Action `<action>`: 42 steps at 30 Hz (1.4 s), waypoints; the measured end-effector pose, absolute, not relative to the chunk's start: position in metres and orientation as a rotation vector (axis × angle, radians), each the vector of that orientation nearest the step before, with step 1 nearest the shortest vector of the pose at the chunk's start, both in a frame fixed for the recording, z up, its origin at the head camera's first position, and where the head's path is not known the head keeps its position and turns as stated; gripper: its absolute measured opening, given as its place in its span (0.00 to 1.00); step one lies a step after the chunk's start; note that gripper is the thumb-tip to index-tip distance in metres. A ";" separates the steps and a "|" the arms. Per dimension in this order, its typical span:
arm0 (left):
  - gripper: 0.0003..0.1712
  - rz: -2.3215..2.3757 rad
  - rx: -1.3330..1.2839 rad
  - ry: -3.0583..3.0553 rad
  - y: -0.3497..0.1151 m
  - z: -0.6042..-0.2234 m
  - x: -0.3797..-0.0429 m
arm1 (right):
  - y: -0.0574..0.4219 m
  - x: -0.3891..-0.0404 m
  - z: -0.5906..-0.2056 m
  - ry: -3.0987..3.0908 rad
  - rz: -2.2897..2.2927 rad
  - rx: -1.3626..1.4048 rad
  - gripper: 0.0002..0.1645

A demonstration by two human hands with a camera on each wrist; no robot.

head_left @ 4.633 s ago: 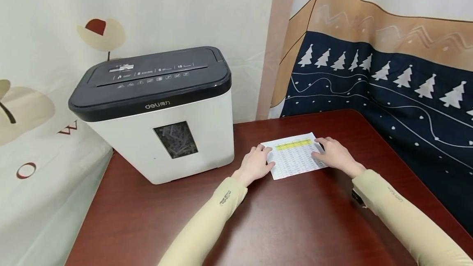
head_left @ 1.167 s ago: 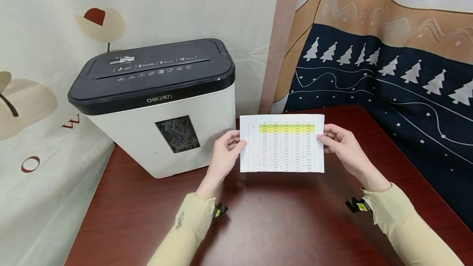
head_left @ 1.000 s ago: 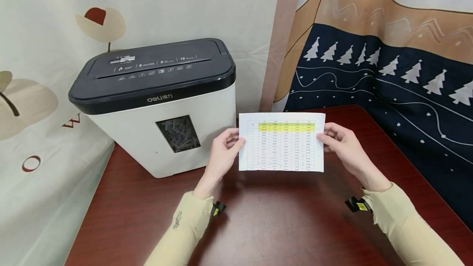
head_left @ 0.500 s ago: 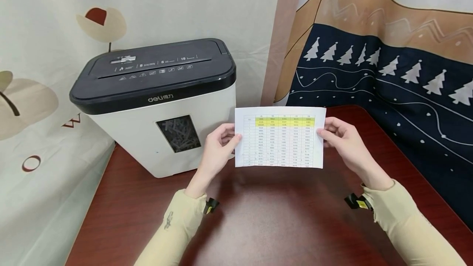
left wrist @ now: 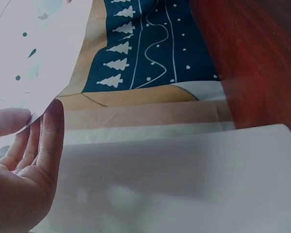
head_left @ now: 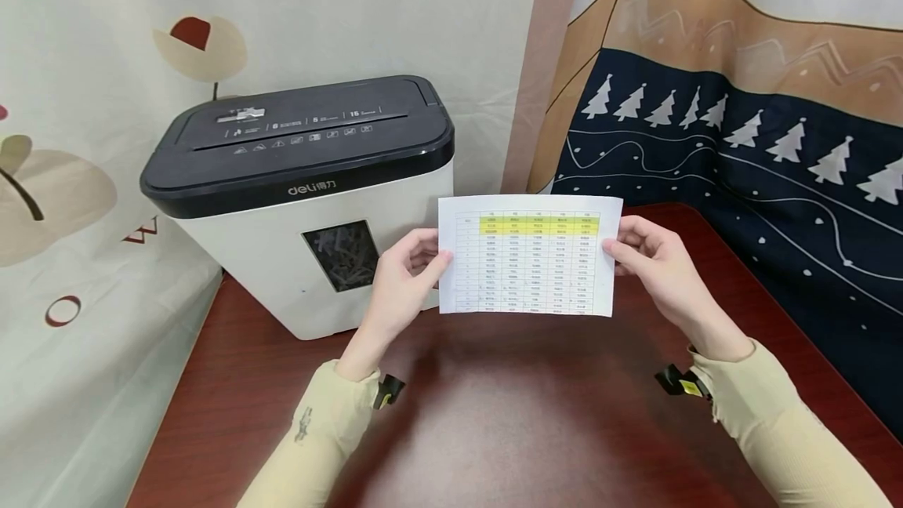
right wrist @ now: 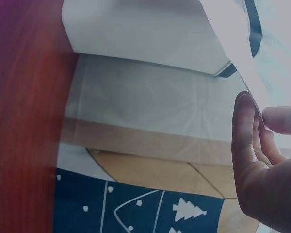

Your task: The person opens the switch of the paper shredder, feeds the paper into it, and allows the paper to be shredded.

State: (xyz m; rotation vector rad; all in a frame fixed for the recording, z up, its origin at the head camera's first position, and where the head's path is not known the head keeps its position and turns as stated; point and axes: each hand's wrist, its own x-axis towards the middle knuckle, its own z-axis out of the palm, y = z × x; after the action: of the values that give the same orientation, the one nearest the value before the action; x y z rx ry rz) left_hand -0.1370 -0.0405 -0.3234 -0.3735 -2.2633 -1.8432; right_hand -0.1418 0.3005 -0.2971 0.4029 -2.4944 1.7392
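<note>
A sheet of paper [head_left: 529, 257] printed with a table and yellow-highlighted top rows is held up above the table. My left hand [head_left: 402, 277] pinches its left edge, thumb in front and fingers behind; the left wrist view shows the same hand [left wrist: 26, 160] at the sheet's border. At the right edge my right hand [head_left: 659, 273] pinches the paper in the same way, and the right wrist view has this hand [right wrist: 266, 155] with thumb and fingers on either side of the sheet. The paper overlaps the lower right of a white paper shredder [head_left: 240, 257] in the head view.
The shredder's dark lid [head_left: 296, 139] has a long narrow slot, and its front window [head_left: 343, 255] shows paper shreds inside. Under everything lies a reddish-brown table [head_left: 508, 414]. Behind it hang a pale curtain [head_left: 487, 38] and a navy tree-patterned cloth [head_left: 656, 147].
Earlier the paper lay on the table with both hands at its edges. Both hands have lifted it; over the last second it has risen slightly and moved left, the left hand shifting left too.
</note>
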 end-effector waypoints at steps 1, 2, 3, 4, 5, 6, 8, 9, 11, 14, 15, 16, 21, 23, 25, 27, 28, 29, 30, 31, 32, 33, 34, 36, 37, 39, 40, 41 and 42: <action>0.16 -1.832 -0.374 -2.265 -0.042 -0.322 -0.136 | 0.299 -0.142 -0.296 -2.484 1.750 0.412 0.12; 0.16 -1.823 -0.374 -2.265 -0.043 -0.320 -0.135 | 0.298 -0.141 -0.294 -2.478 1.754 0.421 0.12; 0.16 -1.817 -0.376 -2.264 -0.045 -0.318 -0.135 | 0.297 -0.141 -0.293 -2.475 1.753 0.429 0.12; 0.16 -1.808 -0.379 -2.266 -0.046 -0.316 -0.134 | 0.296 -0.141 -0.291 -2.475 1.745 0.438 0.13; 0.16 -1.800 -0.382 -2.266 -0.048 -0.314 -0.133 | 0.295 -0.141 -0.289 -2.476 1.734 0.444 0.13; 0.15 -1.792 -0.386 -2.267 -0.050 -0.311 -0.132 | 0.294 -0.141 -0.287 -2.479 1.721 0.450 0.13; 0.15 -1.776 -0.395 -2.263 -0.053 -0.306 -0.131 | 0.291 -0.140 -0.283 -2.483 1.683 0.460 0.14; 0.15 -1.765 -0.400 -2.261 -0.055 -0.304 -0.131 | 0.290 -0.140 -0.281 -2.483 1.667 0.462 0.14; 0.15 -1.741 -0.401 -2.260 -0.060 -0.300 -0.130 | 0.287 -0.140 -0.277 -2.482 1.639 0.467 0.15; 0.15 -1.711 -0.405 -2.253 -0.066 -0.295 -0.129 | 0.281 -0.141 -0.270 -2.476 1.602 0.486 0.16; 0.14 -1.696 -0.405 -2.254 -0.069 -0.293 -0.129 | 0.279 -0.141 -0.268 -2.471 1.599 0.496 0.16; 0.14 -1.686 -0.406 -2.255 -0.072 -0.291 -0.128 | 0.277 -0.141 -0.266 -2.465 1.600 0.508 0.16; 0.13 -1.613 -0.405 -2.253 -0.083 -0.282 -0.124 | 0.267 -0.142 -0.257 -2.421 1.639 0.580 0.17; 0.13 -1.592 -0.395 -2.249 -0.087 -0.279 -0.123 | 0.263 -0.142 -0.253 -2.411 1.643 0.600 0.17; 0.13 -1.572 -0.388 -2.248 -0.091 -0.276 -0.121 | 0.259 -0.143 -0.250 -2.406 1.640 0.607 0.17; 0.13 -1.558 -0.385 -2.249 -0.094 -0.274 -0.120 | 0.255 -0.144 -0.247 -2.402 1.645 0.611 0.17; 0.13 -1.559 -0.383 -2.243 -0.095 -0.273 -0.119 | 0.254 -0.144 -0.246 -2.402 1.647 0.610 0.17; 0.13 -1.556 -0.383 -2.237 -0.096 -0.272 -0.118 | 0.252 -0.144 -0.245 -2.401 1.646 0.608 0.16; 0.13 -1.549 -0.385 -2.232 -0.097 -0.271 -0.118 | 0.250 -0.145 -0.244 -2.401 1.642 0.608 0.16; 0.12 -1.543 -0.387 -2.222 -0.099 -0.270 -0.118 | 0.248 -0.145 -0.243 -2.397 1.642 0.608 0.16; 0.12 -1.540 -0.384 -2.211 -0.099 -0.269 -0.117 | 0.246 -0.146 -0.242 -2.394 1.641 0.608 0.16; 0.12 -1.533 -0.382 -2.200 -0.100 -0.268 -0.117 | 0.244 -0.147 -0.241 -2.391 1.638 0.610 0.16; 0.12 -1.524 -0.383 -2.190 -0.101 -0.267 -0.117 | 0.243 -0.147 -0.240 -2.386 1.636 0.611 0.16; 0.12 -1.500 -0.389 -2.179 -0.104 -0.265 -0.118 | 0.239 -0.148 -0.238 -2.375 1.634 0.615 0.17; 0.12 -1.489 -0.390 -2.174 -0.105 -0.263 -0.117 | 0.238 -0.148 -0.237 -2.370 1.634 0.619 0.17; 0.12 -1.464 -0.398 -2.169 -0.107 -0.260 -0.116 | 0.234 -0.150 -0.234 -2.366 1.623 0.628 0.17; 0.12 -1.450 -0.401 -2.168 -0.108 -0.258 -0.116 | 0.233 -0.150 -0.232 -2.364 1.617 0.632 0.17; 0.12 -1.438 -0.403 -2.168 -0.109 -0.256 -0.115 | 0.231 -0.151 -0.231 -2.358 1.615 0.638 0.17; 0.12 -1.427 -0.404 -2.164 -0.110 -0.254 -0.114 | 0.230 -0.151 -0.229 -2.353 1.612 0.646 0.17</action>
State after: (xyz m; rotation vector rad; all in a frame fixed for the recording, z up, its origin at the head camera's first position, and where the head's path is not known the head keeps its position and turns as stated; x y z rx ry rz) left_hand -0.1139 -0.1101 -0.2540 -0.4043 -2.1645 -1.4272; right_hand -0.1513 0.2302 -0.2287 0.6456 -2.3528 1.6124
